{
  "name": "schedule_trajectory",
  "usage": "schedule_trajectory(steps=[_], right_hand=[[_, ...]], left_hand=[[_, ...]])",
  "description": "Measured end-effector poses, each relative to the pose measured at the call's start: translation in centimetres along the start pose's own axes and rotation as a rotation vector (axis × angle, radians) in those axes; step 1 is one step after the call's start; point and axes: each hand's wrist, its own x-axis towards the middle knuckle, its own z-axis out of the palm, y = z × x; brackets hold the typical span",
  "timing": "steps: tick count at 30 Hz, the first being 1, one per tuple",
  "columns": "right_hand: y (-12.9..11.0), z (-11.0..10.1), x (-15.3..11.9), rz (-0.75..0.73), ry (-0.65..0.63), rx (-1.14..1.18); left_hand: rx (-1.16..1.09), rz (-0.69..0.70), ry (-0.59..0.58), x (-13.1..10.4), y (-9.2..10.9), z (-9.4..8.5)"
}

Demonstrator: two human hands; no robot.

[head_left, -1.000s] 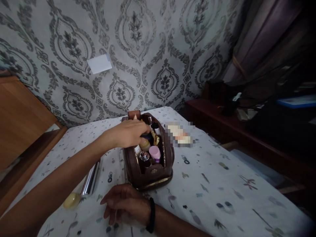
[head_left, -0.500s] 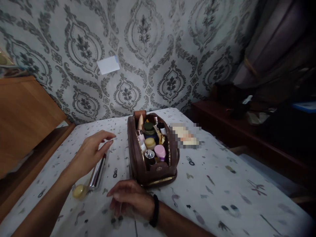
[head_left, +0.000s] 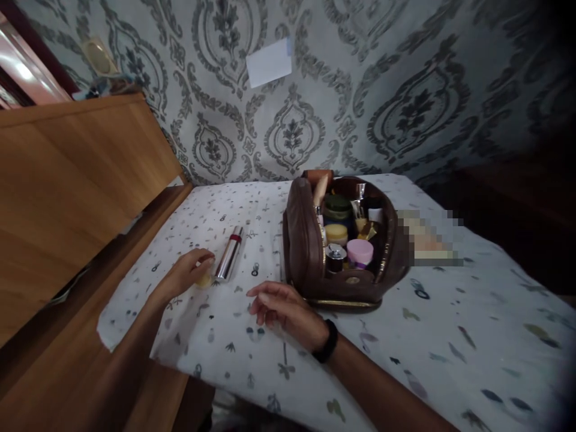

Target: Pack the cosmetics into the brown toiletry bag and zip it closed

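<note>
While the right hand [head_left: 288, 309] rests loosely open near the brown pouch [head_left: 306, 246], the left hand [head_left: 186, 273] curls its fingertips onto a small yellow piece [head_left: 204, 279] just beside the silver tube [head_left: 229, 261] (long axis toward the wall).

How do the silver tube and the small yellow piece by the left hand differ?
The silver tube is long, shiny metal with a red band, lying free; the yellow piece is short, rounded, dull, and touched by the left hand. Both lie on the patterned cloth, left of the brown pouch.
</note>
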Motion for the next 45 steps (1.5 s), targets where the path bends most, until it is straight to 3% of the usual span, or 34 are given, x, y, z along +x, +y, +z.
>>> schedule_trajectory(steps=[9,17,21,28,31,37,41,45], right_hand=[[0.4,-0.1,0.0,-0.004,-0.020,0.034],[0.8,-0.2,0.1,-0.025,-0.012,0.082],[1.4,-0.1,0.4,-0.048,0.008,0.106],[1.4,0.3,0.5,-0.076,-0.032,0.177],[1.5,0.0,0.8,-0.087,0.025,0.232],[2.3,-0.6,1.7,-0.049,-0.015,0.258],[2.3,-0.6,1.7,-0.049,-0.067,0.209],[1.8,-0.4,1.2,-0.069,-0.004,0.206]], left_hand=[[0.060,-0.116,0.020,-4.3,-1.4,1.6],[-0.001,-0.167,0.060,-4.0,-1.2,1.8],[-0.166,-0.065,0.063,-3.9,1.0,2.2],[-0.351,0.252,0.048,-2.7,4.8,5.6],[-0.371,0.294,0.083,-2.4,5.6,6.4],[-0.381,0.317,0.119,-2.5,5.4,6.5],[-0.394,0.311,0.060,-2.2,4.4,6.4],[-0.377,0.303,-0.010,-1.6,4.4,5.8]])
